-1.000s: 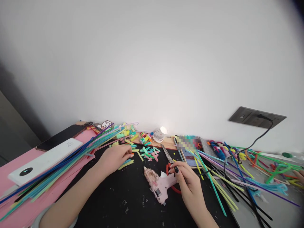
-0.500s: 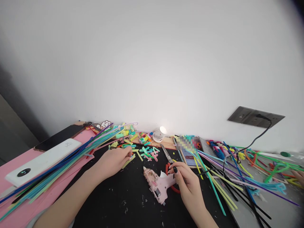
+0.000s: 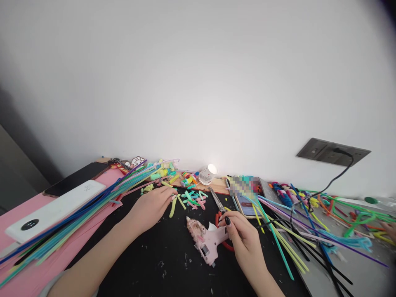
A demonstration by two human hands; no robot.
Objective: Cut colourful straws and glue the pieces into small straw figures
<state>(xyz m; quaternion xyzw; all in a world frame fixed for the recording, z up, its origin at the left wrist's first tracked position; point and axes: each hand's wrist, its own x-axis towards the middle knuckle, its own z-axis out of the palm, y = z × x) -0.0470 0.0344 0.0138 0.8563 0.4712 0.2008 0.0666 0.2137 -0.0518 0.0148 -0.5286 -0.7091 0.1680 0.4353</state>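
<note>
My left hand [image 3: 150, 206] rests low on the black mat [image 3: 167, 264], fingers pinched on a short yellow-green stick piece [image 3: 172, 207] beside a scatter of cut coloured pieces [image 3: 193, 198]. My right hand [image 3: 243, 237] is curled around the handle end of a pink hot glue gun [image 3: 207, 241] lying on the mat, its nozzle pointing left and away. Scissors with red handles [image 3: 218, 202] lie just beyond that hand.
A long bundle of coloured sticks [image 3: 77, 218] crosses pink paper [image 3: 18, 210] on the left, by a white power bank [image 3: 49, 210] and a dark phone [image 3: 76, 178]. More long sticks [image 3: 293, 235] and a black cable [image 3: 328, 187] spread at right. Another person's fingers [image 3: 390, 229] show at the far right edge.
My left hand has shifted slightly and turned the yellow-green piece from lying flat to hanging nearly upright at its fingertips. The right hand stays on the glue gun.
</note>
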